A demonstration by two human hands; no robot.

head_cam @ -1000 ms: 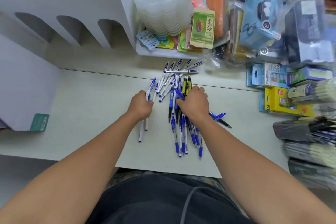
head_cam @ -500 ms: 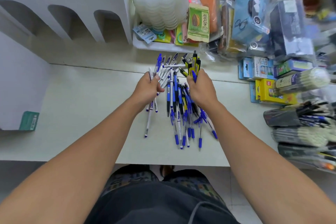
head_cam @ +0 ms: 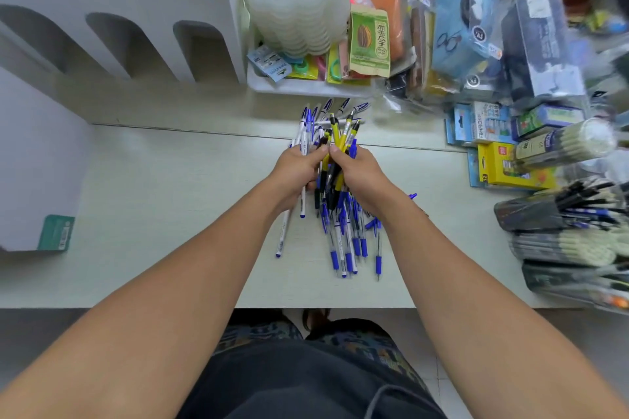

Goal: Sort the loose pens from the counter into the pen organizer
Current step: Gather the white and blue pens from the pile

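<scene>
Pens (head_cam: 335,160) held in a bunch by two hands, in the middle of the frame.
Both the left hand (head_cam: 296,171) and the right hand (head_cam: 361,173) curl tight around blue, white and yellow pens above the pale counter (head_cam: 163,201). More loose pens (head_cam: 347,241) lie just below the hands. Packs of pens (head_cam: 571,211) sit at the right edge.

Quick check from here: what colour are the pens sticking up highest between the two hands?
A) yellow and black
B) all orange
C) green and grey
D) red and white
A: the yellow and black pens stand above the bunch where the left hand and right hand meet, over the blue and white pens on the counter.
</scene>
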